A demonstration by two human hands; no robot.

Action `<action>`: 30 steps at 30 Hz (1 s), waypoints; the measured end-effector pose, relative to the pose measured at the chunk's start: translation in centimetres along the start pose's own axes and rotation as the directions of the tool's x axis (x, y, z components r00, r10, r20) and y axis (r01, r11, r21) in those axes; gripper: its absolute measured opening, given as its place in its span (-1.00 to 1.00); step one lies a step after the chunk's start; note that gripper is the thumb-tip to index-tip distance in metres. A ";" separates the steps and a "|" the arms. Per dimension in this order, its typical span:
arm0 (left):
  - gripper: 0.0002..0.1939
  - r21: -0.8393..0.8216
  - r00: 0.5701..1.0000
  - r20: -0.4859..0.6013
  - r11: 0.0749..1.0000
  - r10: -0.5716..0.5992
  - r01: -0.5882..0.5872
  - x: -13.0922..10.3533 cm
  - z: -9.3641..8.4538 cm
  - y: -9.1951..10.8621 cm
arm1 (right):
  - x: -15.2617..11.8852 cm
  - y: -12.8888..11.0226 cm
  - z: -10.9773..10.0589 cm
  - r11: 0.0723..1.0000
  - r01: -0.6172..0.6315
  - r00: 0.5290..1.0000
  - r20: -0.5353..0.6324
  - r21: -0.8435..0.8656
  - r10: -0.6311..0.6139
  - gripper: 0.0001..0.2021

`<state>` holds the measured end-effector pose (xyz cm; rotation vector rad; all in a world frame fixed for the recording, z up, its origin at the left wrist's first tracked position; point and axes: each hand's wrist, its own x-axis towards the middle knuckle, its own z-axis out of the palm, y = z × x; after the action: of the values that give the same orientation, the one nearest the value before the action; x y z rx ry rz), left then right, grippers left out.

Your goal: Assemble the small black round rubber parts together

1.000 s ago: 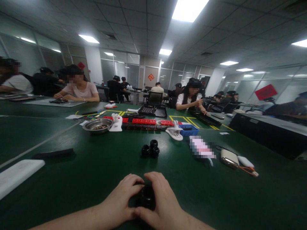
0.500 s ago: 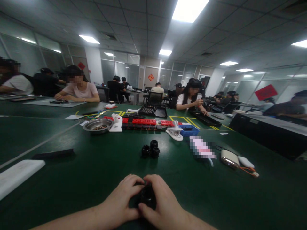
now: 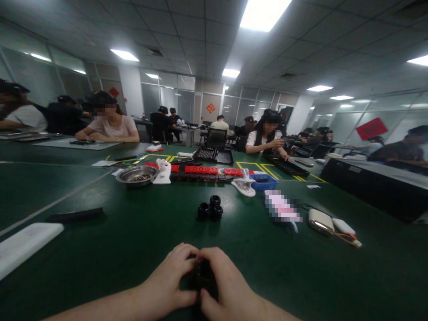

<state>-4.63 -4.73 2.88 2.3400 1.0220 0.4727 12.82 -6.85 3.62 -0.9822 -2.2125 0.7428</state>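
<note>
Right hand (image 3: pixel 230 281) has shifted, the black piece (image 3: pixel 205 275) gripped between it and left hand (image 3: pixel 169 277).

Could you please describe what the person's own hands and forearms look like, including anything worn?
The left hand and right hand are bare, without gloves. No sleeve, watch or bracelet shows on the visible forearms, and no ring can be made out.

The room is dim, lit by white ceiling panels; the largest panel (image 3: pixel 265 14) glares to flat white. Their light leaves a soft sheen on the dark green bench (image 3: pixel 160 218), while the black piece (image 3: pixel 206 277) at the bottom sinks into shadow, its detail lost. Wide-angle distortion stretches and tilts the edges. The far background is soft, and blocky pixels hide a pink patch (image 3: pixel 282 206).
</note>
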 end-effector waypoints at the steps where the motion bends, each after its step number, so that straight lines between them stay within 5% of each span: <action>1: -0.63 0.001 1.000 0.002 1.000 0.000 0.000 0.0 0.0 -0.1 | 0.0 0.0 0.0 1.000 0.005 1.000 -0.007 0.004 -0.005 -0.43; 7: -0.61 0.011 1.000 -0.019 1.000 0.016 -0.015 -0.1 0.4 -0.4 | 0.0 -0.1 0.1 0.988 -0.145 0.988 -0.054 -0.056 0.142 -0.53; 13: -0.62 0.013 1.000 -0.020 1.000 0.021 -0.021 0.0 0.5 -0.7 | -0.1 0.0 0.0 1.000 -0.004 1.000 0.004 0.022 0.004 -0.44; 19: -0.62 0.013 0.999 -0.016 0.999 0.032 -0.032 0.0 0.5 -0.7 | 0.1 -0.4 -0.1 0.994 -0.102 0.993 -0.063 -0.037 0.099 -0.50; 25: -0.61 0.016 0.999 -0.040 1.000 0.028 -0.027 -0.1 0.6 -0.6 | 0.0 0.0 0.0 1.000 0.020 0.999 -0.032 0.015 -0.020 -0.44; 30: -0.65 0.018 0.999 -0.025 0.999 0.044 -0.044 0.1 0.7 -1.0 | 0.2 0.1 0.2 0.996 -0.063 0.997 -0.050 -0.064 0.060 -0.47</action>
<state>-4.81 -4.34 1.70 2.3823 0.9916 0.5133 12.60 -6.71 3.47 -1.0933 -2.1858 0.6708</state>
